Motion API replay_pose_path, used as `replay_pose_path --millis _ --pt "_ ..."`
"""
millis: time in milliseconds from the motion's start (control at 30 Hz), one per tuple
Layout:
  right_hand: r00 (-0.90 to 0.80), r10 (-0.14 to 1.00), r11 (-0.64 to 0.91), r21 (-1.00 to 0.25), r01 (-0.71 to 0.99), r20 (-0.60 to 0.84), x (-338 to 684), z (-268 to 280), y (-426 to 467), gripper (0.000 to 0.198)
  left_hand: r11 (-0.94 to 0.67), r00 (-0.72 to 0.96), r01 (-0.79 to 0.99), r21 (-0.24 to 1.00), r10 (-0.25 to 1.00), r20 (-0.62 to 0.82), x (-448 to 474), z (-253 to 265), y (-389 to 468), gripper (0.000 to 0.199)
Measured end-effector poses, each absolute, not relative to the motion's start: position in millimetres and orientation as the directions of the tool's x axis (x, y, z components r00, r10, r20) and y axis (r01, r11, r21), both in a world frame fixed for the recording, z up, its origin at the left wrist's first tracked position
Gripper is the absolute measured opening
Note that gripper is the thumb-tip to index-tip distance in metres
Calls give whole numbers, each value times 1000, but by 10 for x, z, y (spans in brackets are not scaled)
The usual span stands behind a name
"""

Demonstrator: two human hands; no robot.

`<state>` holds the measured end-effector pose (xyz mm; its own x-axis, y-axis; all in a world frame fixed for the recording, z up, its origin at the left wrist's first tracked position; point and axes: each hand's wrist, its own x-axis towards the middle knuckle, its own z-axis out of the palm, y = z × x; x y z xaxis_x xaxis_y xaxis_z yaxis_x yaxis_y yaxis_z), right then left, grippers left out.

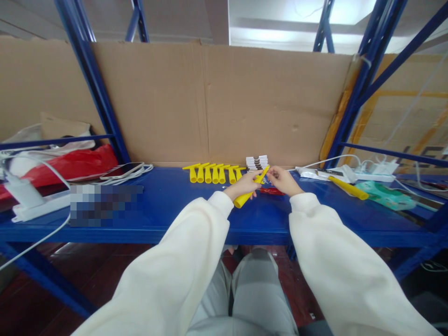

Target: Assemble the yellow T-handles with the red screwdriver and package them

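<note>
My left hand is wrapped round a yellow tapered plastic tube, its wide round end toward me and its narrow tip pointing up to the right. Close by that tip is my right hand, fingers bent and pinched together; whatever is between them is too small to make out. Behind the left hand, a row of several matching yellow tubes lies on the blue shelf. A stack of white-and-dark small pieces lies just beyond both hands. Something red rests below the right hand.
Another yellow tube lies to the right beside a green plastic bag. White power strips and cables crowd the right end. A red bag and a power strip occupy the left. Cardboard closes the back between blue posts.
</note>
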<state>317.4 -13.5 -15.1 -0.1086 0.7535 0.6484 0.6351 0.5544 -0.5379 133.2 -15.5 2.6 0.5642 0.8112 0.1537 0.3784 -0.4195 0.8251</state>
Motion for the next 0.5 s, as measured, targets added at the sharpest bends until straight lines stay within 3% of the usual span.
replay_pose_path --millis 233,500 --pt "-76 738 553 -538 636 670 3182 -141 -131 17 -361 504 311 879 847 170 1375 59 -174 75" --pt "170 666 357 -509 783 727 3356 -140 -51 11 -162 358 112 980 927 113 1543 176 -174 71"
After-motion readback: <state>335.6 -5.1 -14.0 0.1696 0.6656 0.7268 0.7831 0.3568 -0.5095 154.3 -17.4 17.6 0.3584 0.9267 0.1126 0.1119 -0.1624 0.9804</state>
